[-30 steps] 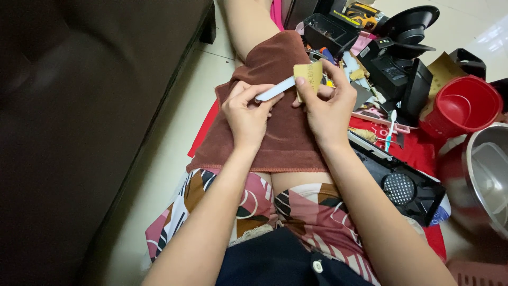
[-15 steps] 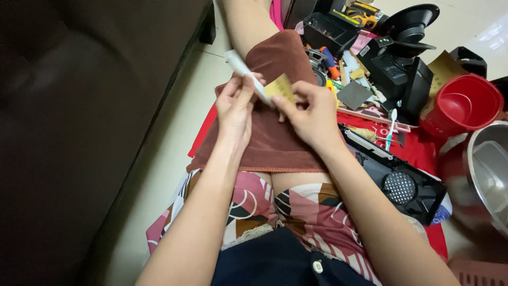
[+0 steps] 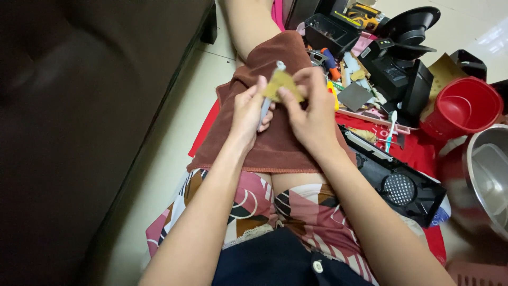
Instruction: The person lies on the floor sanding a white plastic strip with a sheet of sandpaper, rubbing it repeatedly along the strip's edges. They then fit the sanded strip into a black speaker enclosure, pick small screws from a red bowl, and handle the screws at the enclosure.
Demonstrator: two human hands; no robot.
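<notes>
Left grip (image 3: 248, 108) closed on pale tool (image 3: 269, 98), right grip (image 3: 309, 108) pinching sandpaper (image 3: 281, 83)

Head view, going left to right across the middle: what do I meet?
Dark sofa → left hand → tan sandpaper piece → right hand → black appliance → red bucket → steel pot.

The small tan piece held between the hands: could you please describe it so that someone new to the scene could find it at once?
Start at the brown towel draped over the person's leg. Above it the left hand and right hand meet, the left gripping a slim pale grey stick-like tool. The tan piece is the small, flat, yellowish-brown scrap pinched by the right fingers against that tool, the only thing there of that colour.
</notes>
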